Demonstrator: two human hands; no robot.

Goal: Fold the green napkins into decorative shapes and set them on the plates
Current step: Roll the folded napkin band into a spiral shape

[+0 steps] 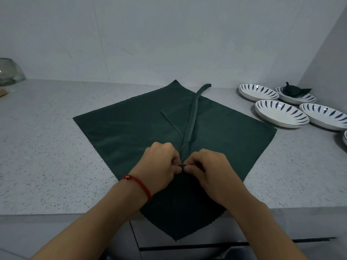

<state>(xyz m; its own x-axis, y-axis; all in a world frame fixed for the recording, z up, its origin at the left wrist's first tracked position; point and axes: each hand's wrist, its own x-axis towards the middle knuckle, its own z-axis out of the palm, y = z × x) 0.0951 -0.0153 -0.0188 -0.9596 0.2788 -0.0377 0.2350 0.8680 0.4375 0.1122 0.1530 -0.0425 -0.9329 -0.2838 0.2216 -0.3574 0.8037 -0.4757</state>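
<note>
A dark green napkin rolled into a long strip lies on top of flat green napkins spread diamond-wise on the counter, their near corner hanging over the front edge. My left hand and my right hand meet at the strip's near end, both pinching it between fingers and thumbs. At the right stand several white plates with blue leaf marks. A folded green napkin sits on the far plate.
The speckled grey counter runs along a pale wall. A glass bowl stands at the far left. The side wall closes in behind the plates at the right. Below the counter's front edge is a dark drawer gap.
</note>
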